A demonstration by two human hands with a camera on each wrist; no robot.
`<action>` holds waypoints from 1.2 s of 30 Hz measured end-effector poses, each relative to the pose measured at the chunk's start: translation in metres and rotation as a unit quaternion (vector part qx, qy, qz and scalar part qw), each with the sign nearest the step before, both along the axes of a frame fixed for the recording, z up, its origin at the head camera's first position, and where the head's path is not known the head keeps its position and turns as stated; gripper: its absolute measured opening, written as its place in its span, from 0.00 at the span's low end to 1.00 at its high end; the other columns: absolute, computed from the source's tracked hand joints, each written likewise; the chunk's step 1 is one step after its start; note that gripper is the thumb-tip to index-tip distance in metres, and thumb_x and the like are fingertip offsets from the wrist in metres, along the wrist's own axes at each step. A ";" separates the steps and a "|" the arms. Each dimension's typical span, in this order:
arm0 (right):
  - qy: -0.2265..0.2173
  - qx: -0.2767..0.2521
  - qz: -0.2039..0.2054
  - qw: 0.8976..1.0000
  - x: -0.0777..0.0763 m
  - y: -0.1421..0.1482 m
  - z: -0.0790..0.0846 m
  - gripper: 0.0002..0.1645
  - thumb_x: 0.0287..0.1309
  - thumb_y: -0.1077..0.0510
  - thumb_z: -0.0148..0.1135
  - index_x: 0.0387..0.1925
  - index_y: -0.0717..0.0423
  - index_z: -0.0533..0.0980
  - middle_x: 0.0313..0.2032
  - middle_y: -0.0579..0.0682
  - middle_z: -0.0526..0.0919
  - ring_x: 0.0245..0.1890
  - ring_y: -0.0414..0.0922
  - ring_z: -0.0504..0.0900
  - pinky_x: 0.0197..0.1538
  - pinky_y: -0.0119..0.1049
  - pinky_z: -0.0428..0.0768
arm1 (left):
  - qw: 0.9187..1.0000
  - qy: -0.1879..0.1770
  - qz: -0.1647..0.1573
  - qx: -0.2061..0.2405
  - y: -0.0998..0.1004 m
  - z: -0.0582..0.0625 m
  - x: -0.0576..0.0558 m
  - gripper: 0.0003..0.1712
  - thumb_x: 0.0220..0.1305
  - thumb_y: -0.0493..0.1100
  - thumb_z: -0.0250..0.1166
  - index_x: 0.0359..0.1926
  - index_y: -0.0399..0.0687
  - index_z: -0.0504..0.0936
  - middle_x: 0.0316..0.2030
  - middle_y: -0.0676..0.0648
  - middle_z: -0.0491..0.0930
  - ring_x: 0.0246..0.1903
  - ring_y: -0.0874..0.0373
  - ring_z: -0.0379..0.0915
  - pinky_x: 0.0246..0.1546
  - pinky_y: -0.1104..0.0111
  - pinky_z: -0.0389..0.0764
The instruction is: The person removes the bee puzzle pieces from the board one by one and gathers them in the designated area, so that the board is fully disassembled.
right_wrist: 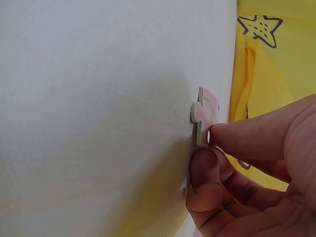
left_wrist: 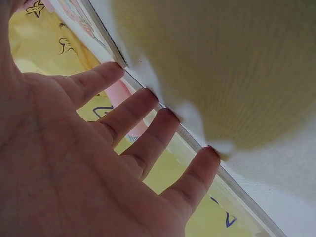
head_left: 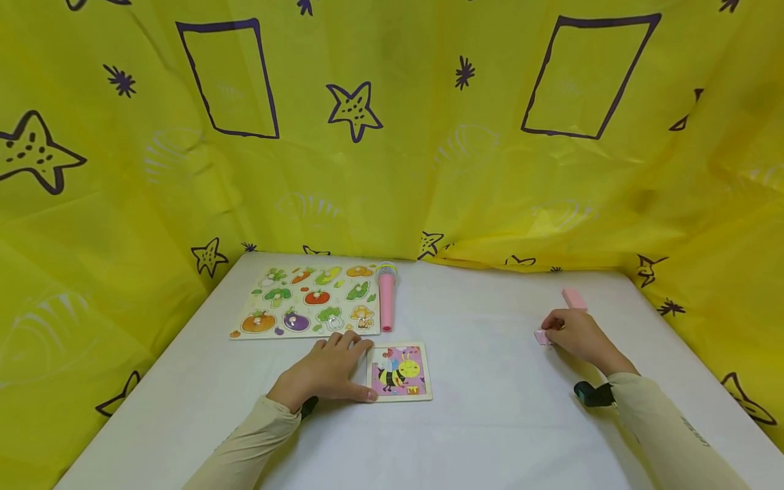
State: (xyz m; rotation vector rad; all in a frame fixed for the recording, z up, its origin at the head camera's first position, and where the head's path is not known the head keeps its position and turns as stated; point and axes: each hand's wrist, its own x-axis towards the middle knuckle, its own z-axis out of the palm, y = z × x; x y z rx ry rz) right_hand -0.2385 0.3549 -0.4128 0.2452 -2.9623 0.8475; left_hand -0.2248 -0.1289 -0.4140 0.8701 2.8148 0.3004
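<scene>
My right hand (head_left: 578, 335) pinches a small pink jigsaw puzzle piece (head_left: 542, 337) between thumb and finger, low over the right side of the table. In the right wrist view, the puzzle piece (right_wrist: 210, 106) stands on edge, showing a rounded tab and a green line. My left hand (head_left: 327, 367) lies along the left side of a square bee puzzle (head_left: 404, 371) in a pale wooden frame. Its thumb is on the frame's near left corner, and its index finger is by the far left corner. The left wrist view shows this hand (left_wrist: 98, 148) with its fingers extended and spread.
Behind the left hand lies a vegetable knob puzzle board (head_left: 312, 299). A pink toy microphone (head_left: 386, 299) lies along its right edge. Beyond the right hand is a pink block (head_left: 574, 299). Yellow patterned curtain (head_left: 392, 184) encloses the back and sides of the white table (head_left: 478, 408).
</scene>
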 end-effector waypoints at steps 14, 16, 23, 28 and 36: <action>0.004 0.015 0.002 1.000 0.003 -0.001 0.002 0.03 0.66 0.67 0.66 0.35 0.65 0.83 0.30 0.48 0.82 0.32 0.48 0.76 0.37 0.41 0.77 | 1.000 -0.008 0.004 0.001 0.000 0.002 0.001 0.55 0.56 0.70 0.78 0.75 0.46 0.72 0.65 0.41 0.70 0.67 0.38 0.65 0.67 0.38 0.66; 0.003 0.015 0.000 1.000 0.003 -0.001 0.002 0.04 0.66 0.67 0.65 0.36 0.66 0.83 0.31 0.49 0.83 0.33 0.49 0.76 0.38 0.43 0.77 | 1.000 -0.008 0.004 0.000 0.000 0.001 0.001 0.55 0.56 0.70 0.78 0.75 0.47 0.72 0.65 0.41 0.70 0.67 0.38 0.65 0.68 0.38 0.65; -0.015 -0.033 -0.026 0.999 0.003 -0.013 0.006 0.13 0.72 0.65 0.62 0.50 0.73 0.82 0.36 0.55 0.86 0.34 0.49 0.80 0.38 0.40 0.81 | 1.000 -0.007 0.004 0.000 0.000 0.001 0.000 0.55 0.56 0.71 0.78 0.76 0.47 0.71 0.65 0.41 0.70 0.67 0.38 0.65 0.67 0.38 0.66; -0.001 -0.070 -0.011 0.997 0.004 -0.034 0.012 0.21 0.76 0.61 0.63 0.60 0.75 0.78 0.47 0.64 0.86 0.43 0.57 0.83 0.41 0.42 0.84 | 1.000 -0.010 0.006 0.001 0.000 0.002 0.001 0.55 0.56 0.70 0.78 0.76 0.46 0.72 0.65 0.41 0.70 0.67 0.39 0.65 0.67 0.38 0.66; 0.019 -0.094 0.043 0.994 0.005 -0.093 0.018 0.25 0.76 0.56 0.65 0.66 0.67 0.79 0.64 0.66 0.79 0.63 0.65 0.77 0.61 0.60 0.79 | 1.000 -0.008 0.005 0.002 0.000 0.002 0.000 0.55 0.56 0.70 0.79 0.76 0.46 0.71 0.66 0.41 0.70 0.66 0.39 0.65 0.67 0.38 0.67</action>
